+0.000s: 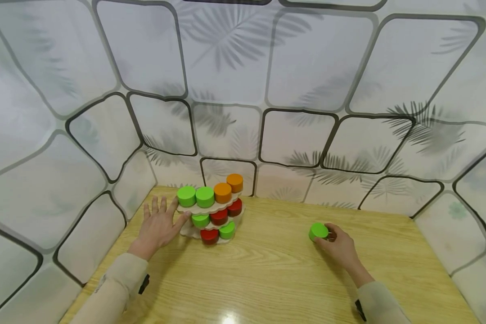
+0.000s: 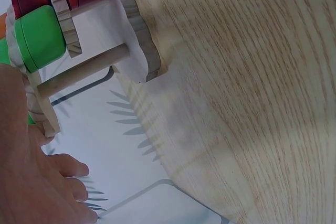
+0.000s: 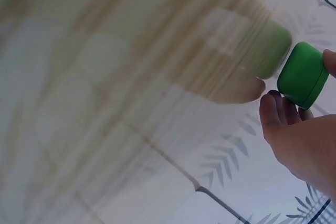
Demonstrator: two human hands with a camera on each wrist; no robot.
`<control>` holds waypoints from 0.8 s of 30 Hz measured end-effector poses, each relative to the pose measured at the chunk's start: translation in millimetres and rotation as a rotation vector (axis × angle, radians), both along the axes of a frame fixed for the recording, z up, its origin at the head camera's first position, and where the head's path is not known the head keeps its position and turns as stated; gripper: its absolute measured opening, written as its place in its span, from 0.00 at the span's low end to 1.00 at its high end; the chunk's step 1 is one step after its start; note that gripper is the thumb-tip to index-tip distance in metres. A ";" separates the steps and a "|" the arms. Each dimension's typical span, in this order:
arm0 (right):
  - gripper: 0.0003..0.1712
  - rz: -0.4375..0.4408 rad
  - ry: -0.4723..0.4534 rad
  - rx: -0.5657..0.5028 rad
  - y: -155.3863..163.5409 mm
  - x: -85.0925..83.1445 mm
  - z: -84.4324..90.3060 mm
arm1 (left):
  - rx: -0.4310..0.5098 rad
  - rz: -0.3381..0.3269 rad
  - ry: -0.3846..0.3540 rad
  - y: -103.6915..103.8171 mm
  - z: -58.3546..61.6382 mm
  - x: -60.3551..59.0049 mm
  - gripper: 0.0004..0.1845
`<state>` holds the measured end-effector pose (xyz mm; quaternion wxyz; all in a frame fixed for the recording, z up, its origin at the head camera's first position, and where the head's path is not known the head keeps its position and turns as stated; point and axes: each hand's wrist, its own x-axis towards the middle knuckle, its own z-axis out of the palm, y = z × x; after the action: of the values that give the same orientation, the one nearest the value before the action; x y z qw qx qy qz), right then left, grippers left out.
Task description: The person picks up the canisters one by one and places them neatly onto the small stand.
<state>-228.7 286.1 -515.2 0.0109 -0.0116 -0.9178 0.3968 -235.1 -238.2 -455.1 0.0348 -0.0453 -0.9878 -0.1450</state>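
A pale wooden three-tier stand (image 1: 191, 231) with scalloped shelves stands on the table at the left. Two green and two orange round blocks (image 1: 222, 192) sit on its top shelf. A green block (image 1: 200, 220) and two red ones are on the middle shelf, with a red block (image 1: 209, 236) and a green one at the bottom. My left hand (image 1: 159, 228) pinches the left end of the top shelf between thumb and index finger, its other fingers spread. At the right, my right hand (image 1: 340, 246) grips a green round block (image 3: 303, 75) by its side, at or just above the tabletop.
The light wooden table (image 1: 275, 274) is glossy and reflects the held block. Patterned white cloth walls (image 1: 227, 130) rise at its back and both sides. The stand is close to the back left corner. A wooden rod (image 2: 86, 69) joins its shelves.
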 end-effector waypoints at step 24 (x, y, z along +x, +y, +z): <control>0.39 0.075 0.018 -0.108 -75.4 -19.4 5.5 | -0.015 0.003 -0.001 -0.2 -0.3 -0.9 0.46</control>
<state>-248.1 210.7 -509.7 0.0036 0.0258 -0.8947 0.4459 -236.0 -238.4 -455.4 0.0343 -0.0439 -0.9889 -0.1377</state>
